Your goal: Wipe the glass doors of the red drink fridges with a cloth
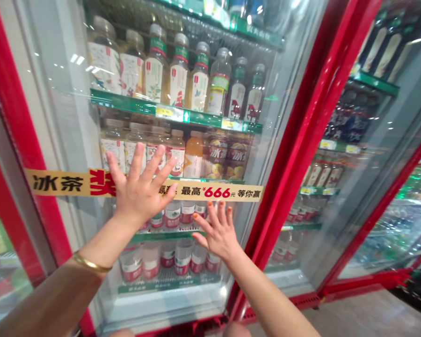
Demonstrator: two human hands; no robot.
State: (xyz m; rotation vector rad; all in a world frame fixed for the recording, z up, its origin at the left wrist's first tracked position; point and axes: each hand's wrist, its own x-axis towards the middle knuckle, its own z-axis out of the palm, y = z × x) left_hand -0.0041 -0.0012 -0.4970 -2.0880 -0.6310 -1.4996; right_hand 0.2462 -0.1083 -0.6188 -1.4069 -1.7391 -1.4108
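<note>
My left hand (136, 192), with a gold bangle (91, 263) at the wrist, is spread in front of the glass door (182, 304) of a red-framed drinks fridge. It covers part of a yellow strip (231, 193) with Chinese lettering and "666" that runs across the door. Lower and to the right, my right hand (219, 234) has its fingers apart, with orange nails, just under the strip. Both palms face the glass; whether they press on it I cannot tell. Behind the door stand bottles with white labels (178, 84) and an orange drink bottle (194, 154).
Green-edged shelves (140, 104) with price tags hold the bottles, and red-labelled bottles (182, 257) fill the lower levels. A red door frame (294, 154) divides this door from another stocked fridge section on the right. Grey floor (358, 313) shows at lower right.
</note>
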